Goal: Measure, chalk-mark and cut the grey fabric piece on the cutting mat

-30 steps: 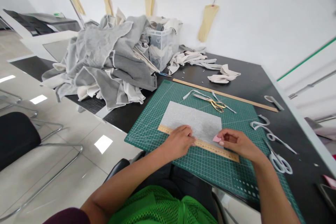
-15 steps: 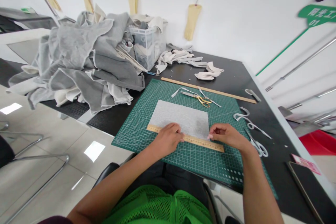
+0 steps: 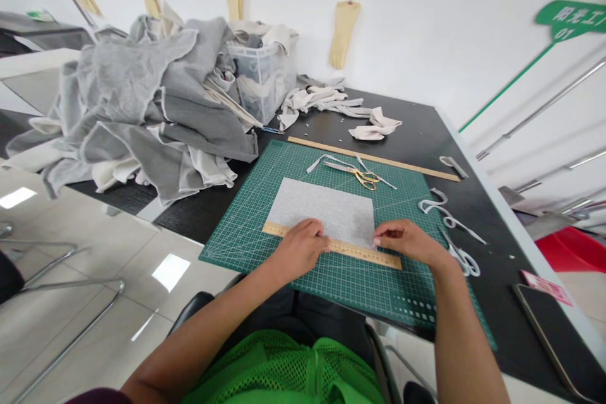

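A rectangular piece of light grey fabric (image 3: 326, 205) lies flat on a green cutting mat (image 3: 246, 227). Along its near edge runs a wooden ruler (image 3: 364, 254). My left hand (image 3: 303, 245) presses down on the ruler near its middle, fingers bent and held together. At the fabric's near right corner, my right hand (image 3: 402, 238) pinches the edge between thumb and fingertips, just above the ruler. Beyond the fabric lie gold-handled scissors (image 3: 363, 175) and thin fabric strips (image 3: 326, 158).
A longer wooden strip (image 3: 374, 158) crosses the mat's far edge. On the right are white-handled scissors (image 3: 466, 260), a curled fabric strip (image 3: 433, 204) and a phone (image 3: 552, 338). A large heap of grey fabric (image 3: 127, 88) and a clear plastic bin (image 3: 265, 72) stand back left.
The whole view has shifted slightly. My left hand stays on the ruler, and the right fingers draw a little closer together at the fabric's corner.
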A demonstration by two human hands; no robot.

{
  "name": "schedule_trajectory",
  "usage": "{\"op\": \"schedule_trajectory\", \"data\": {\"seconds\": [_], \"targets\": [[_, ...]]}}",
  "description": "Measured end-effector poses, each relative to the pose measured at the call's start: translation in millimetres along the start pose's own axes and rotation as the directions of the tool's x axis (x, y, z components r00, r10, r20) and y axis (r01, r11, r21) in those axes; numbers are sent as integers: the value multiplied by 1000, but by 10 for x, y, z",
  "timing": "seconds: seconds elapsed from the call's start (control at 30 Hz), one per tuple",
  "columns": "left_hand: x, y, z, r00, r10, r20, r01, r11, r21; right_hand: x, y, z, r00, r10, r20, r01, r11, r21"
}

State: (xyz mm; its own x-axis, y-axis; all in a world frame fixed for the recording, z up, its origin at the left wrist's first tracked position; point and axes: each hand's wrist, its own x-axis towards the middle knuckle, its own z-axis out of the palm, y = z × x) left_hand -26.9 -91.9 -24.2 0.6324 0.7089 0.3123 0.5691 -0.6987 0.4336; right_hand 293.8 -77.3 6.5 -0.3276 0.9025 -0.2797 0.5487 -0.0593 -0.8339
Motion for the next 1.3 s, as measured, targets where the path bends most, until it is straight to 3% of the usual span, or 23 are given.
{"op": "schedule_trajectory", "data": {"seconds": [0.5, 0.77, 0.97, 1.3], "targets": [[-3, 0, 2, 1000, -5, -1, 5, 1000, -8, 3, 27, -6, 999, -35, -15, 34, 999, -11], [2, 11, -12, 1000, -10, 12, 9, 1000, 9, 44, 16, -11, 992, -124, -19, 120, 980, -158], [5, 19, -12, 1000, -13, 11, 13, 1000, -5, 31, 26, -9, 997, -71, -23, 68, 990, -121], [4, 13, -10, 1000, -2, -1, 2, 1000, -13, -8, -22, 13, 997, -81, 20, 83, 990, -113]]}}
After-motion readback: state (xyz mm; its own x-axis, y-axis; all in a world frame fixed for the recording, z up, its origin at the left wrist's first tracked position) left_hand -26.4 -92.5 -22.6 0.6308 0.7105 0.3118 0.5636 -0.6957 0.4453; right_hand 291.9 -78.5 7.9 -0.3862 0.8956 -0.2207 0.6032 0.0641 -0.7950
